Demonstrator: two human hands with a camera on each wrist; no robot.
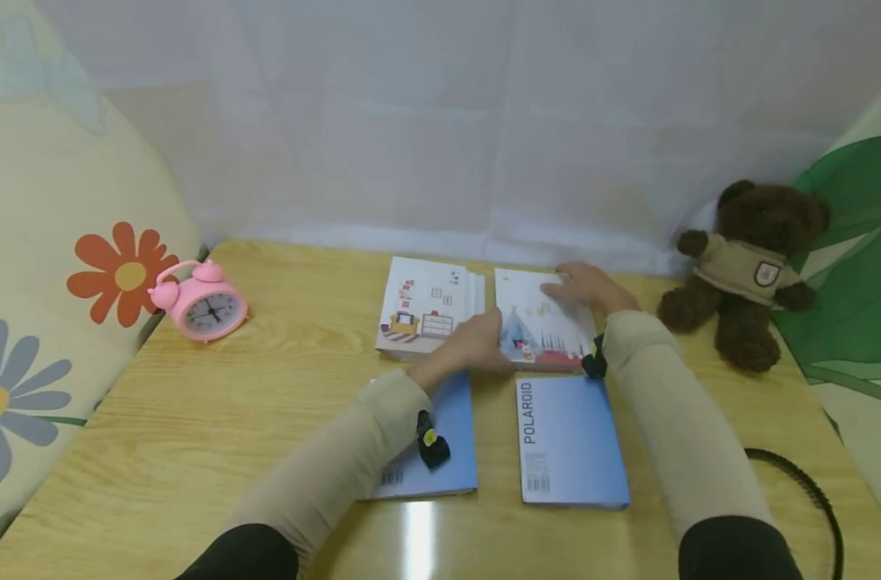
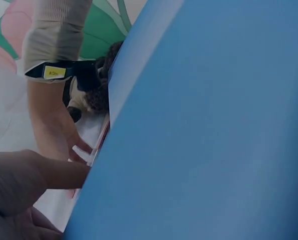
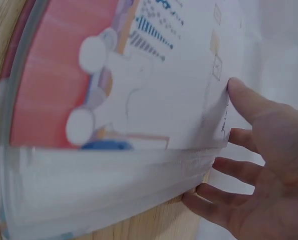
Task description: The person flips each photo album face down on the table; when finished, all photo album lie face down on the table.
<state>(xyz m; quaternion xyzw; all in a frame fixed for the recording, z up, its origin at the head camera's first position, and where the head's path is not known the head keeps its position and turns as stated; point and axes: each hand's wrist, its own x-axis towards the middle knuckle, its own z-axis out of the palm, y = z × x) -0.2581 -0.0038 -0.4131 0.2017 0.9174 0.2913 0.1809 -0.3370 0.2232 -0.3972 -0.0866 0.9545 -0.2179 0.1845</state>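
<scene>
A thick photo album, its white cover printed with a blue tent and a red strip, lies at the back right of the middle group. My right hand touches its far right corner; in the right wrist view the thumb rests at the cover's edge and spread fingers lie along the side. At the album's left edge is my left hand, its thumb straight in the left wrist view, other fingers partly hidden. Left of it lies a white stack with a room drawing.
Two blue albums lie in front, the right one marked POLAROID, the left one under my left forearm. A pink alarm clock stands far left, a brown teddy bear back right. A black ribbed strap curves at the right.
</scene>
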